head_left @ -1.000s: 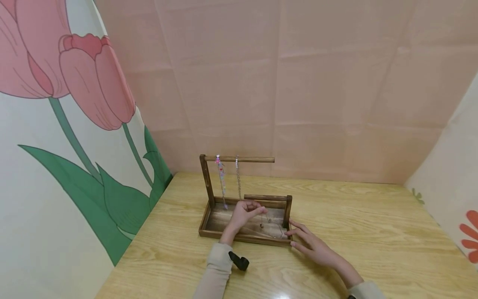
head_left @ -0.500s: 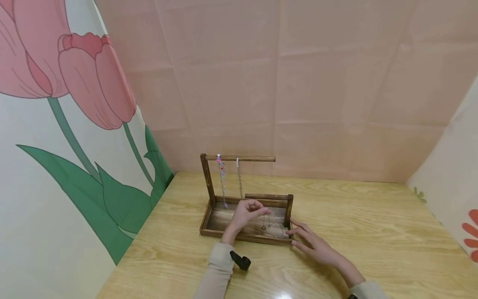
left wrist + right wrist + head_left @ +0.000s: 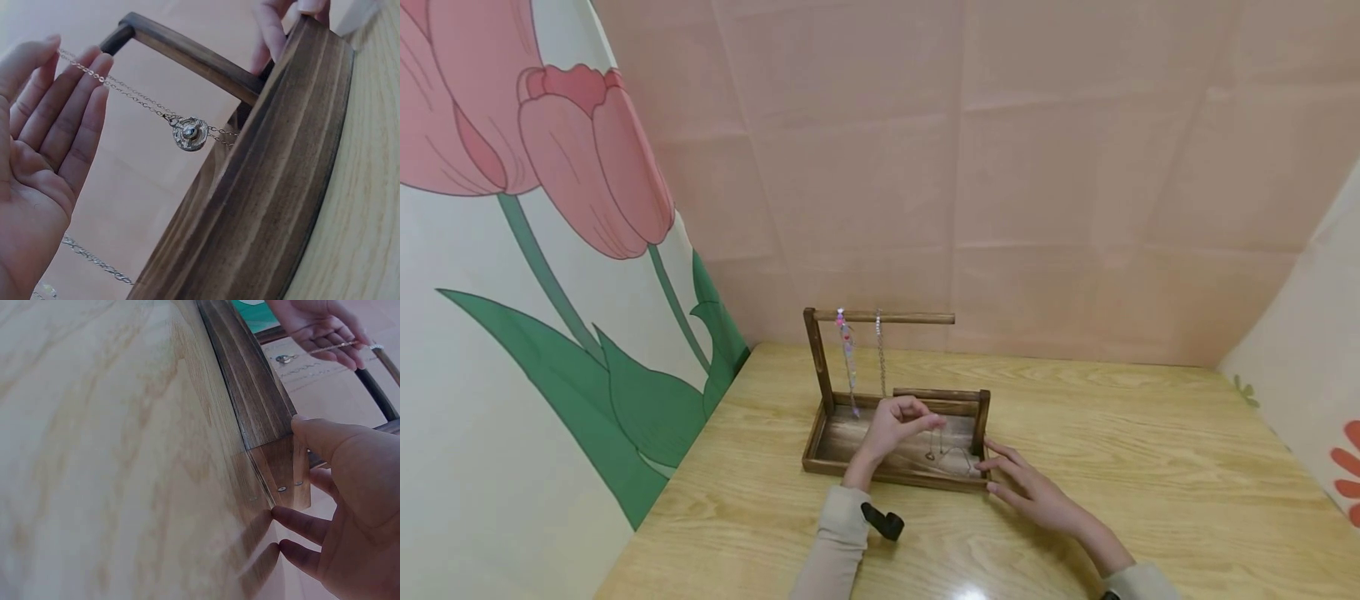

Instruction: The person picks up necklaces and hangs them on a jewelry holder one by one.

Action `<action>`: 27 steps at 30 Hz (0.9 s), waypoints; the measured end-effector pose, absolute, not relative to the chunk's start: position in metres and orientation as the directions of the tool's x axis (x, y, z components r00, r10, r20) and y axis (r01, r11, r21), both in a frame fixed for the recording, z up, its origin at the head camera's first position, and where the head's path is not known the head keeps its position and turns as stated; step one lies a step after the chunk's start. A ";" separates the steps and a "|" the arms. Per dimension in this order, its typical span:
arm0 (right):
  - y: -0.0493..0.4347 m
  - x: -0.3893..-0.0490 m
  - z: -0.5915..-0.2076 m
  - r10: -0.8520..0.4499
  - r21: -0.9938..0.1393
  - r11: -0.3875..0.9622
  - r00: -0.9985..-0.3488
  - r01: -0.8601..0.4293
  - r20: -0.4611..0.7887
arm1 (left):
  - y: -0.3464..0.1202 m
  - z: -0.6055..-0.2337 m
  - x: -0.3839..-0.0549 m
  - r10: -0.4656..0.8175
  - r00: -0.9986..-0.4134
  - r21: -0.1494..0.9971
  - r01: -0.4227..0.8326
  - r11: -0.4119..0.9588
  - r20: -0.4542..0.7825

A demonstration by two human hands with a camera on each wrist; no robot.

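My left hand (image 3: 895, 427) hovers above a brown wooden jewelry stand's tray (image 3: 887, 475), pinching a fine chain necklace (image 3: 134, 94) between thumb and index finger. A round metal pendant (image 3: 190, 133) hangs from that chain, and part of the chain trails down toward the tray's right side. At the tray's right end, my right hand (image 3: 1033, 500) rests its thumb (image 3: 312, 431) and fingers against the corner, fairly straight. Two strands hang from the stand's tall bar (image 3: 917, 318): a pink and purple beaded one (image 3: 848, 358) and a silver chain with white beads (image 3: 881, 354).
The stand has a lower bar (image 3: 936, 393) at its right rear, held by a short post (image 3: 982, 417). It stands on a light wood-grain table (image 3: 1112, 450). Behind rises a pink cloth backdrop (image 3: 1037, 208), with a tulip-printed panel (image 3: 587, 167) on the left.
My left hand stays almost in place, still pinching the necklace. The dangling chain and pendant have swung slightly. The right hand keeps its position at the tray's end.
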State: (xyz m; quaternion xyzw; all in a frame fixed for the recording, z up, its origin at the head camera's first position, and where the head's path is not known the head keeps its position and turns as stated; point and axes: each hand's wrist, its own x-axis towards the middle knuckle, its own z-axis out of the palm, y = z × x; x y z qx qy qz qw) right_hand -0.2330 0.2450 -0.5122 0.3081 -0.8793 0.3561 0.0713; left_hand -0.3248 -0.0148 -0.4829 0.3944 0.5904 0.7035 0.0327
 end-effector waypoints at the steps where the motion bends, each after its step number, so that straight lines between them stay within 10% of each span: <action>1: 0.244 -0.232 -0.510 -0.489 -0.582 0.555 -0.799 -0.594 0.349 | -0.015 -0.482 -0.324 0.512 -0.686 0.856 0.417 -0.304 0.516; 27: 0.251 -0.240 -0.522 -0.503 -0.559 0.573 -0.796 -0.599 0.338 | -0.031 -0.463 -0.320 0.420 -0.749 0.857 0.412 -0.310 0.513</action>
